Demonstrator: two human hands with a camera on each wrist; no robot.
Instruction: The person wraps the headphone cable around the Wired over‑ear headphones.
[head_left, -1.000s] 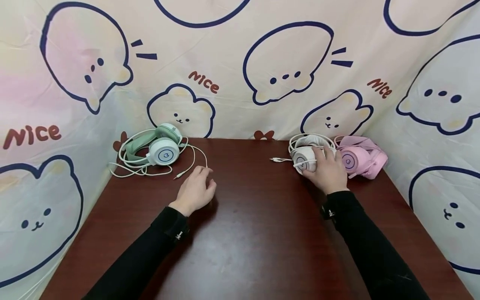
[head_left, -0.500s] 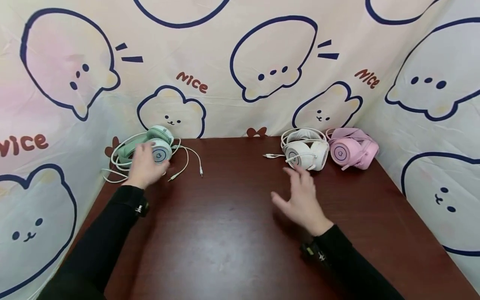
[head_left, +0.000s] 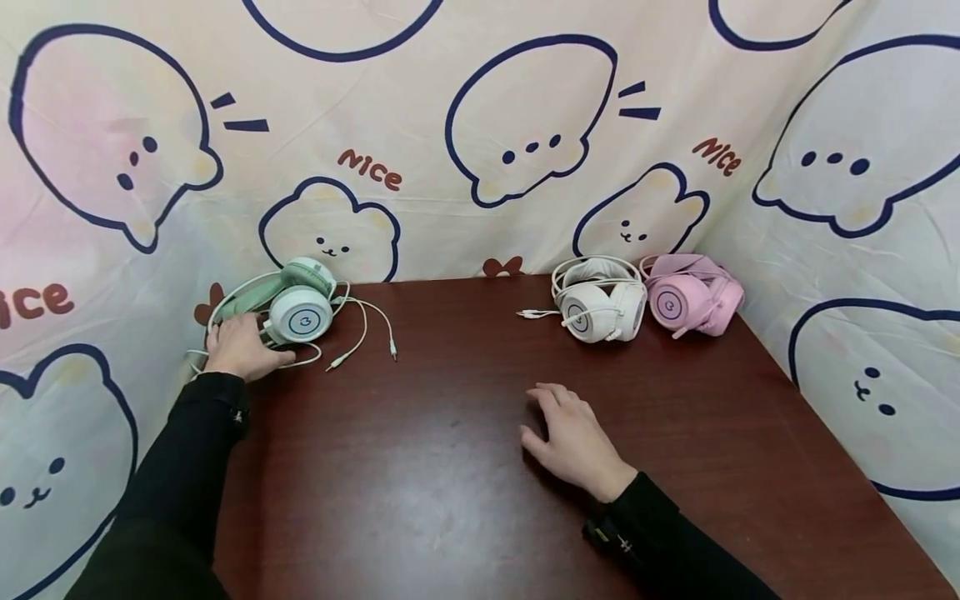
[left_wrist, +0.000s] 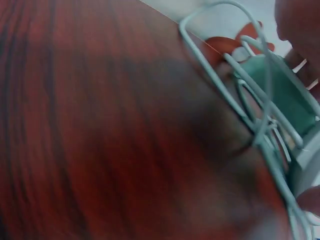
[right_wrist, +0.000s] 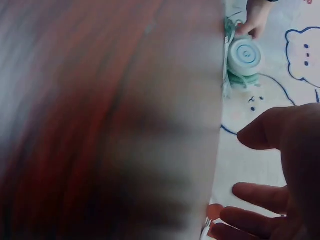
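Note:
Green-and-white headphones [head_left: 300, 312] lie at the back left, their pale cable looped around the headband. My left hand [head_left: 243, 348] is at their left side, fingers over the headband [left_wrist: 280, 87] and cable, thumb spread out below the ear cup. In the left wrist view the fingers [left_wrist: 302, 30] and thumb sit at the right edge, partly cut off; no firm grip shows. Over the table's middle right, my right hand [head_left: 573, 442] holds nothing, its fingers relaxed and thumb apart. Beyond it are white headphones [head_left: 600, 304] wrapped in their cable.
Pink headphones [head_left: 693, 296] stand against the white pair at the back right. Two plug ends [head_left: 393, 348] of the green pair's cable trail onto the brown table [head_left: 420, 467]. A white plug [head_left: 536, 314] points left. Printed cloth walls [head_left: 420, 100] enclose the back and sides.
My left hand has gone left from the table's middle, across the green headphones, to their left side. My right hand has left the white headphones and drawn back toward me. The view has shifted.

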